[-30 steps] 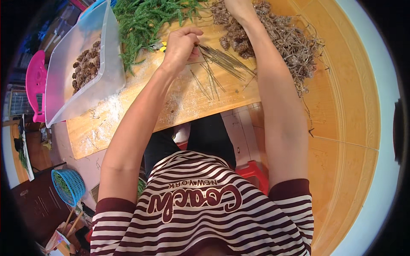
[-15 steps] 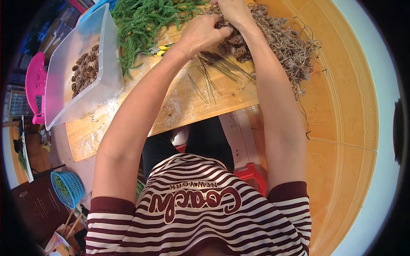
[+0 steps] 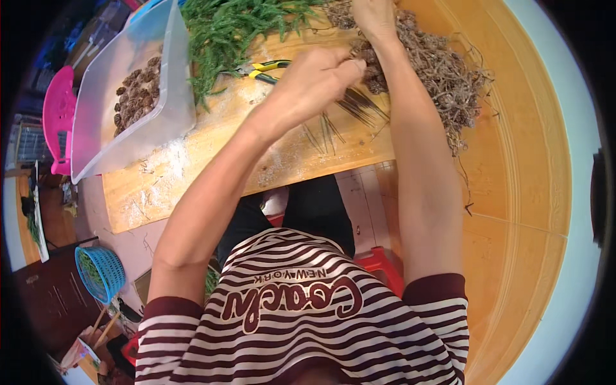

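Observation:
My left hand point(image 3: 321, 80) hovers over the wooden table point(image 3: 289, 160), its fingers closed together. Whatever they pinch, if anything, is hidden. Beneath and beside it lies a spread of thin dark wires point(image 3: 359, 109). Just left of that hand rest pliers point(image 3: 263, 72) with yellow and black handles. Farther off, my right hand point(image 3: 375, 22) reaches to a pile of brown pine cones with tangled stems point(image 3: 443, 83). Its fingers run past the upper edge of the picture, so their hold does not show.
Green artificial pine sprigs point(image 3: 237, 38) cover the table's far left. Beside them a clear plastic bin point(image 3: 131, 151) holds several loose pine cones point(image 3: 138, 93). A pink chair point(image 3: 58, 122) stands beyond it. A blue basket point(image 3: 109, 276) is low on the left, and a red stool point(image 3: 382, 263) behind me.
My left hand has come away from the cone pile, nearer to me. My right hand remains at the pile. The whole view has shifted slightly, and the pliers show more fully.

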`<state>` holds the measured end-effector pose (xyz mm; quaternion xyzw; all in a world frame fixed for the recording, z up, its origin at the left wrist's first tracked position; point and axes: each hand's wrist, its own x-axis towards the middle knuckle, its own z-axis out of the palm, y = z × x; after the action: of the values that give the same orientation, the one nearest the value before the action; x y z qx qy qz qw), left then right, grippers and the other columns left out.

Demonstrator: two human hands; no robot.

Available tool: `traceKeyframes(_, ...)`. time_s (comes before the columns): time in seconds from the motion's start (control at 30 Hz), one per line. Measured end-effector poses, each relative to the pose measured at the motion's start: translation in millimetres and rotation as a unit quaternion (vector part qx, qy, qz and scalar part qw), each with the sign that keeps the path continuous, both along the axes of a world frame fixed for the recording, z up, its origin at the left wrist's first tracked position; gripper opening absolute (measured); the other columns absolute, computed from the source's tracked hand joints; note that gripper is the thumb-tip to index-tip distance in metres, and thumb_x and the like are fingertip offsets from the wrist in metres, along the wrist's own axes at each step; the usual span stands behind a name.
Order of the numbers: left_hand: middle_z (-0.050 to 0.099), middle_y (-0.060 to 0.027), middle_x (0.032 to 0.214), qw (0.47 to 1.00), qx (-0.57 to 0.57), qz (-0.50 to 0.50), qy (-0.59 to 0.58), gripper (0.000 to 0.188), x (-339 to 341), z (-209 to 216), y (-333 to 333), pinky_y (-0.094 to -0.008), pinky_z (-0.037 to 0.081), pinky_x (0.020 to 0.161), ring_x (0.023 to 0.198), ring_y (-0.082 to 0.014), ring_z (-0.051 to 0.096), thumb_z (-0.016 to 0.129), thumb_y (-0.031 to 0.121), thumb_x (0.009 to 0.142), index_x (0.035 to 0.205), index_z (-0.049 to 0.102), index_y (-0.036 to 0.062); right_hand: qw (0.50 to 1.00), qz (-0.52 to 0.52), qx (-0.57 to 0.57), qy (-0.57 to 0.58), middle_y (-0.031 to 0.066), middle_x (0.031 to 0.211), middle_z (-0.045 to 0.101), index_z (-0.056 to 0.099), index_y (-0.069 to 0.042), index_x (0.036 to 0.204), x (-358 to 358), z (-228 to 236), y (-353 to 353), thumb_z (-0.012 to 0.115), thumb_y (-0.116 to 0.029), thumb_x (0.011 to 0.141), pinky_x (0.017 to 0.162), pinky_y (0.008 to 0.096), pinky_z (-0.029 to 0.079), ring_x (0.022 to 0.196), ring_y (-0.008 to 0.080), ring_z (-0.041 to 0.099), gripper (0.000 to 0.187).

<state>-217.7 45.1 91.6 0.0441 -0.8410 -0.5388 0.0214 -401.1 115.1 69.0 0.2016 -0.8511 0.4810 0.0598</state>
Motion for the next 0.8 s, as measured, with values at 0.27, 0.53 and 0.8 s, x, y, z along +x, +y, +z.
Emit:
traceKeyframes(0.27, 0.059, -0.0017, 0.081, 0.947, -0.204, 0.222, 0.108, 0.036, 99.2, 71.7, -138.3, -0.0248, 0.042, 0.061, 0.070, -0.0087, 0.052, 0.054, 0.029, 0.089, 0.112, 0.060, 0.0023, 0.951, 0.159, -0.265, -0.002, 0.0040, 0.051, 0.042, 0.048, -0.002, 0.065, -11.6, -9.6, 8.6, 0.040, -0.047, 0.095, 0.046, 0.0358, 0.032, 0.047, 0.0161, 0.039, 0.055)
traceKeyframes(0.53, 0.061, -0.0069, 0.093, 0.779, -0.588, 0.188, 0.112, 0.039, 136.1, 40.9, -217.4, -0.0258, 0.045, 0.070, 0.083, -0.0121, 0.056, 0.056, 0.032, 0.090, 0.116, 0.059, 0.0037, 0.966, 0.033, -0.244, -0.080, 0.0025, 0.050, 0.044, 0.054, -0.003, 0.067, -13.9, 5.3, 17.6, 0.041, -0.044, 0.096, 0.043, 0.0298, 0.032, 0.044, 0.0133, 0.041, 0.052)
traceKeyframes(0.8, 0.064, -0.0117, 0.098, 0.946, -0.249, 0.074, 0.195, 0.029, 77.5, 28.2, -87.9, -0.0306, 0.049, 0.075, 0.087, -0.0202, 0.062, 0.057, 0.026, 0.088, 0.104, 0.064, 0.0025, 0.769, 0.286, -0.499, -0.279, 0.0005, 0.049, 0.040, 0.055, -0.003, 0.071, -41.9, 5.6, 59.0, 0.042, -0.041, 0.097, 0.040, 0.0278, 0.028, 0.042, 0.0121, 0.036, 0.047)
